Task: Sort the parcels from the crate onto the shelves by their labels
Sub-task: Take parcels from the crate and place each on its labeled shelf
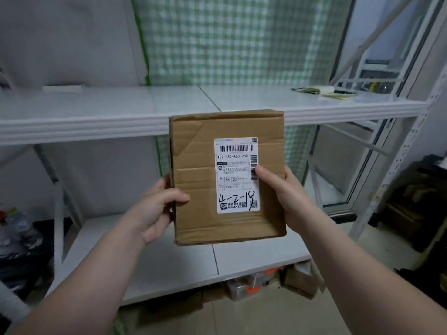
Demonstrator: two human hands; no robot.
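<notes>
Parcel (227,175), label (236,175) (hand-marked 4-2-18) facing the viewer, is held upright between both hands in front of the upper shelf's front edge (84,129). Left hand (154,209) grips its left side, right hand (287,197) its right; lower shelf (261,255) lies just beneath.

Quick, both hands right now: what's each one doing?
Left hand: grips the left edge of the cardboard box.
Right hand: grips the box's right edge, thumb on the label.
</notes>
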